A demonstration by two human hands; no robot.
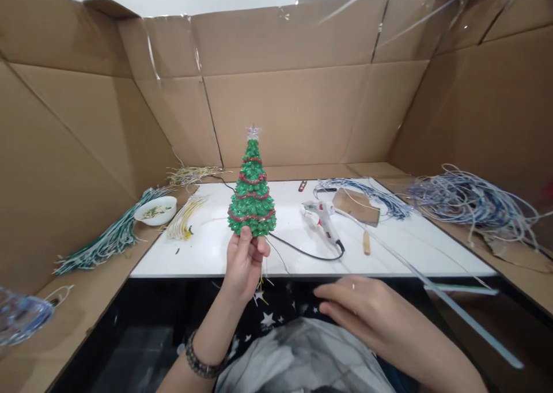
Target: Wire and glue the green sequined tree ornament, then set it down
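Note:
My left hand (247, 260) is closed round the base of a small green Christmas tree (253, 194), held upright above the front of the white board. The tree has red garlands and a clear star (253, 132) on top. Thin yellow and white wires (261, 280) hang below that hand. My right hand (356, 303) is over my lap, right of the tree, its fingers stretched out to the left and slightly apart. I see nothing in it. A white glue gun (324, 220) lies on the board beyond the right hand, its black cord running left behind the tree.
On the left are a white bowl (166, 216), green-and-white wires (112, 231) and yellow wires (185, 217). To the right lie a cardboard piece (356, 207), a glue-stained stick (366, 243) and a tangled blue-white wire bundle (462, 200). Cardboard walls (302, 110) enclose the white board (207, 260).

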